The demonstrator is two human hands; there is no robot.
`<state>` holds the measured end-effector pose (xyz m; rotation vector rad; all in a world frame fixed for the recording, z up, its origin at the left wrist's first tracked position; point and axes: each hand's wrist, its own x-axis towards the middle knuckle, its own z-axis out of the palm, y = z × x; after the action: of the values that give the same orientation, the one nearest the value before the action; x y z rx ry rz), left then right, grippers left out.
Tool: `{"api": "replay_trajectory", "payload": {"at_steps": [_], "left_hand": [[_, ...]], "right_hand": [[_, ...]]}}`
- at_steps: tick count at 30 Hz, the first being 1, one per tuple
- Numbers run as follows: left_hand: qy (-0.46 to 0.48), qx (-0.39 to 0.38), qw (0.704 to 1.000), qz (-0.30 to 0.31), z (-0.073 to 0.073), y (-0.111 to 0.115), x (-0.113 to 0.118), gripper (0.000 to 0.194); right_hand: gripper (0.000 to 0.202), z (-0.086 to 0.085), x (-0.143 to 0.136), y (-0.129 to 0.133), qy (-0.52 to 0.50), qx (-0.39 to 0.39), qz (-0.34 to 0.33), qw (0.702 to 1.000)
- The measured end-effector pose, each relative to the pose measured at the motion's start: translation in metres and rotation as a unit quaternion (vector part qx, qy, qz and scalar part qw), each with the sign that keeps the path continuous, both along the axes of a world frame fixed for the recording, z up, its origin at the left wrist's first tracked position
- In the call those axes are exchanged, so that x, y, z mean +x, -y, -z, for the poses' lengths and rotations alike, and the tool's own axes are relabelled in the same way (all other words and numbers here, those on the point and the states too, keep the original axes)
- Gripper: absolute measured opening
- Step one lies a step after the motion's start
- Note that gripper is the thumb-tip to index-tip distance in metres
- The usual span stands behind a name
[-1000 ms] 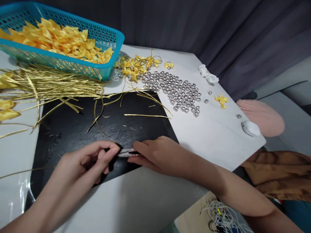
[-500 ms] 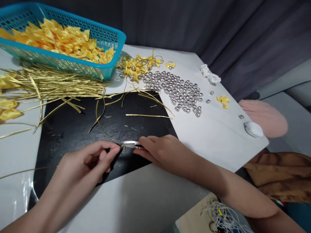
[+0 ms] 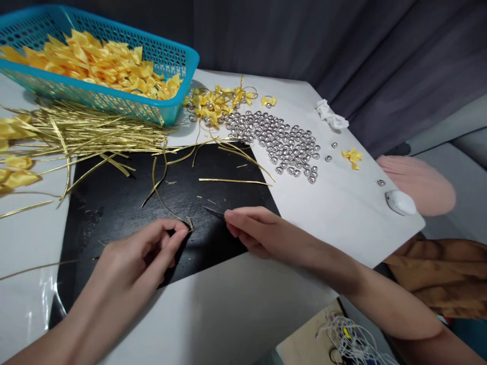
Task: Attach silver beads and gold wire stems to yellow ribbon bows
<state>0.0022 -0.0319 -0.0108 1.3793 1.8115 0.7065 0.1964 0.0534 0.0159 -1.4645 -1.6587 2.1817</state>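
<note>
Blade [image 3: 213, 211] moved off cord [image 3: 189, 223]; points left, slightly away.

There's the gold cord [image 3: 168, 208], thin and glinting, bowing in a loose curve across the black mat [image 3: 125, 197] and down to the left hand's [image 3: 140, 258] fingertips, where its short, splayed end pokes out just past the pinch. And over here, the slim tool [image 3: 213, 211], dark and narrow, points out of the right hand [image 3: 262, 233] toward the cord's side, its tip apart from that end, the rest hidden in the grip.
</note>
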Motion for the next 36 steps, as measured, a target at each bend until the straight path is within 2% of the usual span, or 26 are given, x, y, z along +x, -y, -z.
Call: {"api": "replay_trajectory", "payload": {"at_steps": [4,8,12,26,36], "left_hand": [[0.007,0.007,1.0,0.015,0.002,0.001,-0.003,0.035],[0.001,0.028,0.999,0.03,0.002,0.002,-0.003,0.031],[-0.052,0.082,0.994,0.05,-0.001,0.004,-0.002,0.028],[-0.11,0.203,0.967,0.11,-0.001,0.007,-0.001,0.02],[-0.132,0.228,0.959,0.107,0.001,0.008,-0.001,0.023]], "right_hand": [[0.045,0.005,0.002,-0.002,-0.01,-0.129,-0.009,0.992],[0.048,0.006,0.003,-0.004,0.002,-0.156,-0.034,0.987],[0.051,0.005,-0.001,-0.006,0.006,-0.191,-0.061,0.98],[0.046,0.005,-0.014,-0.006,-0.021,-0.203,-0.026,0.979],[0.046,0.005,-0.014,-0.005,-0.036,-0.203,0.002,0.978]]}}
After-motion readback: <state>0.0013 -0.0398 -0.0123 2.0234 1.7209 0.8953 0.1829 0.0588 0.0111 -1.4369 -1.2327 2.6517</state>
